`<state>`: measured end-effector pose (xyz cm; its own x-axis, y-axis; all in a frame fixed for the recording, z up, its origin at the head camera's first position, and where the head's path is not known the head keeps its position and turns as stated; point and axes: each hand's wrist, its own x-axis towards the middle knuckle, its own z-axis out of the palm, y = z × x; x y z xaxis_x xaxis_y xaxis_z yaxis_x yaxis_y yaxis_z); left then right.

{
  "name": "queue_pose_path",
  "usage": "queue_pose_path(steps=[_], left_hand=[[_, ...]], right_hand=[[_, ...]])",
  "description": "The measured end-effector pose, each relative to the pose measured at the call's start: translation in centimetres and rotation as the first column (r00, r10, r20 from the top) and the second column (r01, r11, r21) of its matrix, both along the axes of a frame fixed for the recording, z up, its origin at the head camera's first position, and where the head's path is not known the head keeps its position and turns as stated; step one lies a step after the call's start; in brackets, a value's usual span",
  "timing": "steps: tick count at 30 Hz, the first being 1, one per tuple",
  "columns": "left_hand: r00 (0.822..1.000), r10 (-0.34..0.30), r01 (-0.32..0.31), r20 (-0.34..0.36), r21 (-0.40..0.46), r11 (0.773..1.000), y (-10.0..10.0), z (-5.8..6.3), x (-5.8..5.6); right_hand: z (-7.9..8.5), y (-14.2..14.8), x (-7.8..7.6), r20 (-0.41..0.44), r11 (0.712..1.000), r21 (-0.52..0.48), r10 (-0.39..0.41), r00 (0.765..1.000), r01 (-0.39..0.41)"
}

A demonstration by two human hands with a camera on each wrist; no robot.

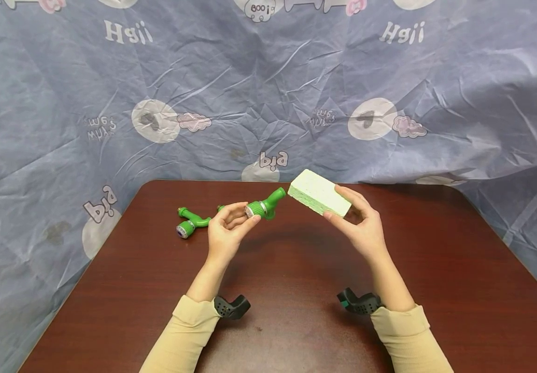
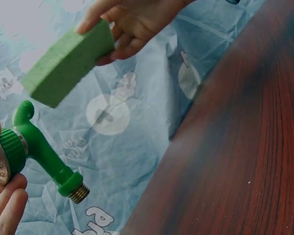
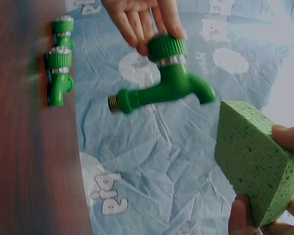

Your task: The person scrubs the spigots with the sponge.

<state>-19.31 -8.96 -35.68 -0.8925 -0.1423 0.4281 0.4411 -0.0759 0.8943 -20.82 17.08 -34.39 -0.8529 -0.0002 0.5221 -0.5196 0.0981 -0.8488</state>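
My left hand [image 1: 231, 228] holds a green plastic tap [image 1: 264, 206] above the table, its thumb and fingers pinching the ribbed knob. In the right wrist view the tap [image 3: 169, 83] shows a curved spout and a brass threaded end. Opposite it, my right hand [image 1: 364, 223] grips a light green sponge [image 1: 317, 192] by one end, thumb on one side and fingers on the other. The sponge's [image 2: 71, 63] free end is close to the tap's spout. Pores cover the sponge [image 3: 252, 156] in the right wrist view.
On the dark red wooden table [image 1: 292, 290], to the left, lies another green tap [image 1: 191, 221]. Beside it a further green tap [image 3: 63, 32] shows in the right wrist view, mostly hidden behind my left hand in the head view. A printed blue-grey cloth [image 1: 250, 93] hangs behind the table.
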Motion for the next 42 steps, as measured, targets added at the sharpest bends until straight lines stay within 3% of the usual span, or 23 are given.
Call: queue_pose_path(steps=[7,15,21,24,27,30,33,36,42], left_hand=[[0.999,-0.006,0.006,0.04,-0.009,1.0,0.2,0.0,0.1],[0.999,-0.027,0.029,0.038,-0.048,0.998,0.6,-0.1,0.3],[0.999,-0.033,0.034,0.03,-0.051,0.998,0.7,-0.1,0.3],[0.999,-0.04,0.041,0.025,-0.052,0.998,0.7,-0.1,0.4],[0.999,-0.038,0.039,0.026,-0.051,0.998,0.8,-0.1,0.4],[0.999,-0.034,0.035,0.028,-0.047,0.998,0.8,-0.1,0.4],[0.999,-0.028,0.03,0.033,-0.046,0.998,0.9,-0.2,0.3],[0.999,-0.024,0.026,0.044,-0.041,0.999,0.9,-0.2,0.3],[0.998,-0.013,0.015,0.054,-0.036,0.999,1.0,-0.1,0.5]], right_hand=[[-0.1,-1.6,0.3,-0.09,0.998,-0.034,0.049,0.995,-0.053],[1.4,-3.2,2.2,-0.164,0.988,0.15,0.073,0.984,-0.048],[1.9,-3.2,2.5,-0.179,0.985,0.167,-0.019,0.984,0.049],[1.9,-3.0,2.3,-0.189,0.989,0.113,-0.068,0.98,0.091],[1.8,-3.0,2.3,-0.198,0.993,0.081,-0.063,0.978,0.08],[1.7,-3.4,2.4,-0.218,0.989,0.129,-0.037,0.975,0.066],[1.8,-3.9,2.7,-0.263,0.976,0.191,-0.048,0.964,0.101],[1.8,-4.3,2.9,-0.29,0.973,0.193,-0.065,0.955,0.125],[0.3,-4.6,2.2,-0.281,0.972,0.23,0.017,0.96,0.05]])
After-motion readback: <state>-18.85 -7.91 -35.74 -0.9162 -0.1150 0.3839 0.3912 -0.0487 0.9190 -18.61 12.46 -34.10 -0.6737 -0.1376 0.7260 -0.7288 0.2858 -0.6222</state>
